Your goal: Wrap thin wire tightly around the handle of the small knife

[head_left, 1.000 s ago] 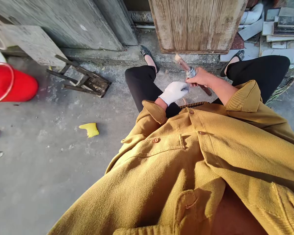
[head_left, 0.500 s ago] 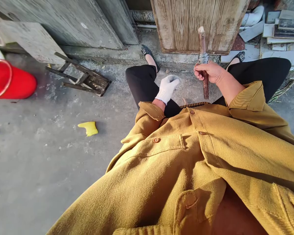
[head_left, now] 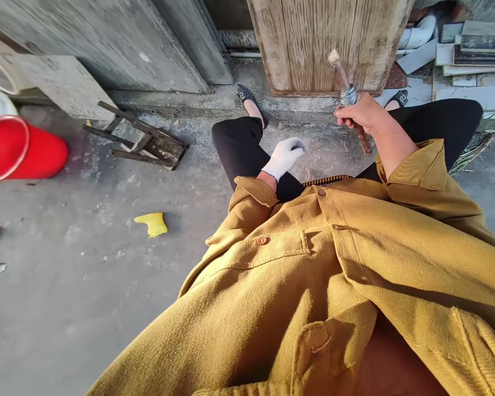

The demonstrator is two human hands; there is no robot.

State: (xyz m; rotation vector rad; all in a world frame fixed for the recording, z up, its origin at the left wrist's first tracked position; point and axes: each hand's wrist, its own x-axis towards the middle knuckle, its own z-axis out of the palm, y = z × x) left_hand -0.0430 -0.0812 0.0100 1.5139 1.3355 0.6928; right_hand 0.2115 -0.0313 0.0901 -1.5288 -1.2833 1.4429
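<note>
My right hand (head_left: 361, 114), bare, is wrapped round a wooden stick (head_left: 340, 72) with a coil of thin metal wire (head_left: 348, 95) wound about its middle. The stick leans, its pale cut top end up and to the left, its lower end showing below my fist. To the left, above my thigh, my left hand (head_left: 285, 155) wears a white knitted glove. Its fingers are curled together in a pinch, apart from the stick; whatever they hold is hidden or too thin to see.
A wooden board (head_left: 325, 49) leans at the step ahead. An overturned wooden stool (head_left: 148, 140) and a red bucket (head_left: 45, 148) lie to the left. A yellow boot-shaped piece (head_left: 152, 224) is on the concrete floor. Stacked boards (head_left: 478, 52) stand at the right.
The stick has gone from nearly upright to tilted, its top swinging left and its lower end right. My right hand has shifted slightly right; my left hand is slightly lower in view, still pinched.
</note>
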